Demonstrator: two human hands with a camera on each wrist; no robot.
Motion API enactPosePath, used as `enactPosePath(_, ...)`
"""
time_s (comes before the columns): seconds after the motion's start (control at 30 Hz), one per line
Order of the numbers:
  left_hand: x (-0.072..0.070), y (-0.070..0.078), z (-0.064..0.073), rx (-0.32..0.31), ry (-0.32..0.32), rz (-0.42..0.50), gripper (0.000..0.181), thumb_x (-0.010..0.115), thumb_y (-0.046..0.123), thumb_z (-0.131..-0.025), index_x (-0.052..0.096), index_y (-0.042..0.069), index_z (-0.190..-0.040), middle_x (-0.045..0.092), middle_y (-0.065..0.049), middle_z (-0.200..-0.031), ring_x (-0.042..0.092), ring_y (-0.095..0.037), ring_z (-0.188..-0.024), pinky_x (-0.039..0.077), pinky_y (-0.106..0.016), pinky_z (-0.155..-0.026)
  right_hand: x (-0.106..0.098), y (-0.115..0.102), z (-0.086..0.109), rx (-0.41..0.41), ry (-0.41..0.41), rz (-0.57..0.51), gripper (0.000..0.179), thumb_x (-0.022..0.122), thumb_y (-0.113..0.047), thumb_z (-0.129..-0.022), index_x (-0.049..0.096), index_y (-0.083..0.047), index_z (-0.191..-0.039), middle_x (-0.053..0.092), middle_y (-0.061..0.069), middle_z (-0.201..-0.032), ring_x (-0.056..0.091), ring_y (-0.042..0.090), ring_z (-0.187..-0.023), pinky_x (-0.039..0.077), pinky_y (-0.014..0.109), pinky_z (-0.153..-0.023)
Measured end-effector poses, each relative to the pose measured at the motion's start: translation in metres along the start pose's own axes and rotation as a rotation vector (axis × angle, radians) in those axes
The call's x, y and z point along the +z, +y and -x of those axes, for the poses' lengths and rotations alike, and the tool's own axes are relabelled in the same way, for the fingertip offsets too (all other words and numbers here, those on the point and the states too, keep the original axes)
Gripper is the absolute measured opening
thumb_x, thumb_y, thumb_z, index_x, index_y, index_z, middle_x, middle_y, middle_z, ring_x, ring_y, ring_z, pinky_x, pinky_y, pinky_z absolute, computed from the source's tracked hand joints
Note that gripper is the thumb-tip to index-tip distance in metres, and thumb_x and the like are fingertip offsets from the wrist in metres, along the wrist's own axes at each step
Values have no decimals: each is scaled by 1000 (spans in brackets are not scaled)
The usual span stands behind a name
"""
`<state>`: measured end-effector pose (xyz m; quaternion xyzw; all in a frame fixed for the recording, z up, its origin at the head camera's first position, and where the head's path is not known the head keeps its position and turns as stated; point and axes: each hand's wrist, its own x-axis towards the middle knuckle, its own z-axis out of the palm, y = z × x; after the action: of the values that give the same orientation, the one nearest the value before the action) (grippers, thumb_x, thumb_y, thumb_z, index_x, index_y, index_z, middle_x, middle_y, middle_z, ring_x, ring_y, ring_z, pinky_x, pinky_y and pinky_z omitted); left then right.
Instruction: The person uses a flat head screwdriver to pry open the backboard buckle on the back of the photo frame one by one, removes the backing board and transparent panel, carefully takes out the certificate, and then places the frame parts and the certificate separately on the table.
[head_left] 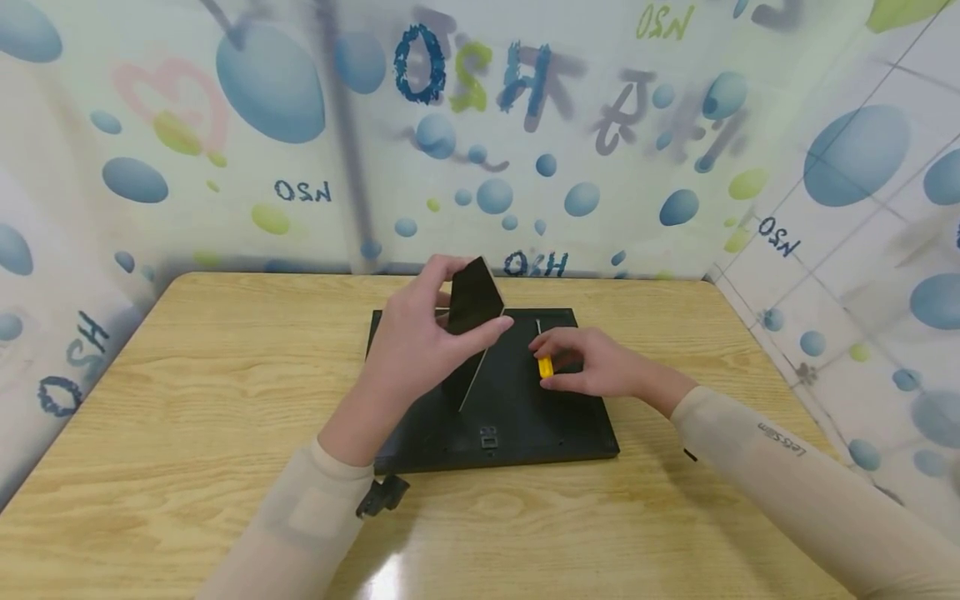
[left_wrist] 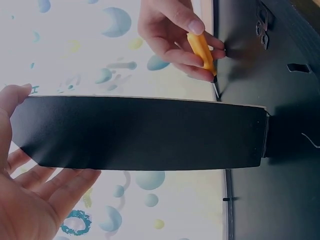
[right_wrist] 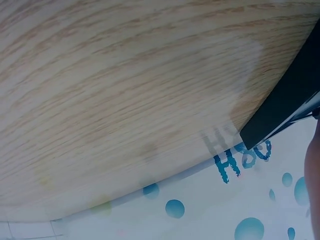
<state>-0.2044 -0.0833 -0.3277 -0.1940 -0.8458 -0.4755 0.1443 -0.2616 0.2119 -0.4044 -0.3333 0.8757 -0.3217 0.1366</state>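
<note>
A black rectangular board, like the back of a picture frame (head_left: 528, 421), lies flat on the table. My left hand (head_left: 412, 346) grips the upper end of a long black stand flap (left_wrist: 140, 132) between thumb and fingers, and the flap slants up from the board. In the left wrist view its far end meets the board's surface. My right hand (head_left: 596, 362) pinches the yellow handle of a screwdriver (head_left: 545, 367) over the board's right part, its thin metal shaft pointing away from me. Only a sliver of the right hand shows in the right wrist view, at the right edge.
The wooden table (head_left: 187, 400) reaches around the board on every side. A small metal hanger plate (head_left: 489, 437) sits near the board's front edge. Behind the table hangs a wall covering (head_left: 450, 183) printed with blue and green drops.
</note>
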Motion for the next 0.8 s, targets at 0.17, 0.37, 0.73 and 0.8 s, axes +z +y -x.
enactPosePath(0.17,-1,0,0,-2,-1,3,65,88,42,-88,56,19,-140,71,-1,-133,80,-24,-105,66,-42,-78,-1,0,-1,-5,-14,22,33,82,-24,-95,75,-10,-124,68,13,-144,73,26,-121,61,44,-103)
enactPosePath(0.37,-2,0,1,-16,-5,4,65,88,41,-88,56,19,-140,71,-1,-132,79,-25,-105,67,-43,-80,0,-1,-3,-68,-39,158,40,82,-29,-95,77,-10,-130,71,11,-142,77,20,-116,62,39,-100)
enactPosePath(0.73,-1,1,1,-21,-13,15,64,86,42,-89,56,20,-141,70,0,-133,79,-22,-104,66,-40,-76,-1,-2,-7,-98,-20,256,43,84,-31,-93,78,-9,-129,73,10,-139,76,24,-120,64,36,-95)
enactPosePath(0.8,-1,1,2,-21,-14,12,65,86,41,-89,55,20,-142,69,-1,-134,79,-24,-105,66,-42,-78,-1,-2,-7,-88,-28,247,43,85,-31,-93,78,-8,-129,73,9,-140,75,25,-122,64,37,-96)
